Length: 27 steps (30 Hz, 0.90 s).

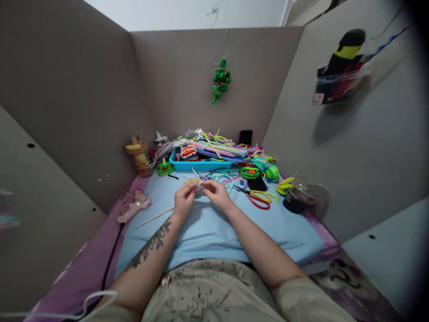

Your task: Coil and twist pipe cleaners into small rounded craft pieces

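My left hand [185, 199] and my right hand [216, 194] meet over the middle of the blue cloth, fingertips pinched together. Between them is a white pipe cleaner [195, 173], one tip poking up above the fingers. A long pale pipe cleaner [154, 217] runs out to the lower left from beside my left hand; whether it is the same piece I cannot tell. Just beyond my fingers lie loose coloured pipe cleaners [223, 176]. Scissors [258, 200] with red and yellow handles rest to the right of my right hand.
Behind is a blue tray [201, 166] heaped with pipe cleaners. Fuzzy green figures [250, 172] sit beside it. A pink glue gun [136, 207] and its cord lie left, near a brown cup [140, 158]. A clear tub [310, 194] stands right. Grey panels [181, 71] enclose the table.
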Each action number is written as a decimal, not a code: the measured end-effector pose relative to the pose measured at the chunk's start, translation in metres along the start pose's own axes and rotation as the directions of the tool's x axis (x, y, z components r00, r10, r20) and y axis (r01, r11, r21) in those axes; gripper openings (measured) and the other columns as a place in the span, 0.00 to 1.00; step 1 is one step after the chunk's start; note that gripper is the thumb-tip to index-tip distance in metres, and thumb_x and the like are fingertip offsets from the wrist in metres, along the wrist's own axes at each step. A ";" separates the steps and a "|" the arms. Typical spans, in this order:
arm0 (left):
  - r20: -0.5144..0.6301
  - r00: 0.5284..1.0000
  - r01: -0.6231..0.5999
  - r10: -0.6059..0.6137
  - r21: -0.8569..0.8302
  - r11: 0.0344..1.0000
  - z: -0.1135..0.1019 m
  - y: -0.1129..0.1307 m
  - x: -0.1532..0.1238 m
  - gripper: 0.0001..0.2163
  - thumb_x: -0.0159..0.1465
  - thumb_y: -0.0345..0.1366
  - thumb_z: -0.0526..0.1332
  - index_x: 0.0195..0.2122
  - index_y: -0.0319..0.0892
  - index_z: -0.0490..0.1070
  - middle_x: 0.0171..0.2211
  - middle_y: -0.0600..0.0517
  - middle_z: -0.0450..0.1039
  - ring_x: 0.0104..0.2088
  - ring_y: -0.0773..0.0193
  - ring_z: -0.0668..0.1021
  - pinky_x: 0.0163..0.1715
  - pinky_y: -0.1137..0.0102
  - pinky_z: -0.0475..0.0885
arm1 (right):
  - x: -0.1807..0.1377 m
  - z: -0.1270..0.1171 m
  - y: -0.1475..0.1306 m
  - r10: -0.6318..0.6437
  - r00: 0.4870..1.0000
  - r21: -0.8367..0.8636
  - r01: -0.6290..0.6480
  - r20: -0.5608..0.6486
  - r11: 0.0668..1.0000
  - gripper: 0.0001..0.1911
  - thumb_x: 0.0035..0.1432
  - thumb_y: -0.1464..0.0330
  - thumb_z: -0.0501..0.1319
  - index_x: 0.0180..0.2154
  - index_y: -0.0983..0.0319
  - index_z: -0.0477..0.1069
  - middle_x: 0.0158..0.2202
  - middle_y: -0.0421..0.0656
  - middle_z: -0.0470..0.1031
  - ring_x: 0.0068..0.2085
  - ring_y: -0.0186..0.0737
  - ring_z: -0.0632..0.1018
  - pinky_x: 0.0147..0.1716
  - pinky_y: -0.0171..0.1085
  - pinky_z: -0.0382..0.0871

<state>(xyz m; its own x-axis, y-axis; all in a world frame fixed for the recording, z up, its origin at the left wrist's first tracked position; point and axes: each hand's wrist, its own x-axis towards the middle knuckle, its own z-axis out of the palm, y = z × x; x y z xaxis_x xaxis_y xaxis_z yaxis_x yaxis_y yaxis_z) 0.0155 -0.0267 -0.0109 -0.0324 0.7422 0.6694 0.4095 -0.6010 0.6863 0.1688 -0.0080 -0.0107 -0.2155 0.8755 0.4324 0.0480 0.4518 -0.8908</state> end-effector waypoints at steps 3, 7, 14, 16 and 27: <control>0.036 0.999 0.010 -0.010 -0.004 1.000 0.001 -0.001 0.000 0.09 0.62 0.36 0.56 0.35 0.42 0.75 0.34 0.48 0.75 0.35 0.63 0.75 0.36 0.67 0.71 | 0.000 -0.003 -0.003 -0.030 0.999 -0.066 0.029 -0.014 0.997 0.09 0.53 0.64 0.59 0.36 0.61 0.73 0.34 0.43 0.74 0.33 0.36 0.72 0.32 0.34 0.67; 0.033 0.999 -0.005 0.007 -0.033 0.999 0.002 0.001 0.000 0.08 0.60 0.37 0.59 0.32 0.41 0.76 0.32 0.48 0.74 0.35 0.62 0.75 0.36 0.68 0.71 | 0.001 -0.004 -0.004 -0.059 0.997 -0.087 0.055 -0.045 0.995 0.08 0.53 0.66 0.58 0.34 0.61 0.73 0.33 0.43 0.73 0.36 0.37 0.73 0.36 0.35 0.67; 0.004 0.997 0.080 -0.080 -0.066 0.995 0.001 0.004 0.002 0.10 0.59 0.40 0.59 0.32 0.41 0.76 0.31 0.48 0.74 0.33 0.64 0.75 0.33 0.69 0.71 | 0.002 -0.002 0.003 0.041 0.999 0.000 -0.041 -0.014 0.999 0.11 0.53 0.64 0.58 0.38 0.61 0.70 0.29 0.40 0.72 0.30 0.34 0.72 0.30 0.33 0.67; 0.009 0.996 0.090 -0.089 -0.073 0.993 0.001 0.004 0.003 0.10 0.59 0.41 0.59 0.32 0.40 0.75 0.31 0.48 0.73 0.33 0.63 0.75 0.34 0.69 0.70 | 0.001 -0.004 0.003 0.055 0.998 -0.117 -0.059 -0.032 0.991 0.11 0.54 0.62 0.57 0.35 0.61 0.71 0.25 0.39 0.70 0.27 0.34 0.70 0.28 0.32 0.65; 0.019 0.987 0.158 -0.157 -0.116 0.981 0.003 -0.005 0.002 0.10 0.59 0.42 0.59 0.32 0.41 0.75 0.31 0.49 0.74 0.32 0.64 0.74 0.33 0.70 0.70 | 0.001 -0.002 0.003 -0.048 0.999 -0.070 0.047 -0.017 0.996 0.12 0.54 0.67 0.57 0.40 0.60 0.73 0.35 0.43 0.73 0.36 0.36 0.73 0.36 0.35 0.67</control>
<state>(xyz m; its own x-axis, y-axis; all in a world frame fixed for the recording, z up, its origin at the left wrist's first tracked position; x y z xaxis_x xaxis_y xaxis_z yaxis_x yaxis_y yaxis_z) 0.0158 -0.0212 -0.0138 -0.0788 0.8327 0.5481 0.2906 -0.5067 0.8117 0.1711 -0.0055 -0.0125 -0.2006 0.8555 0.4774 0.1061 0.5034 -0.8575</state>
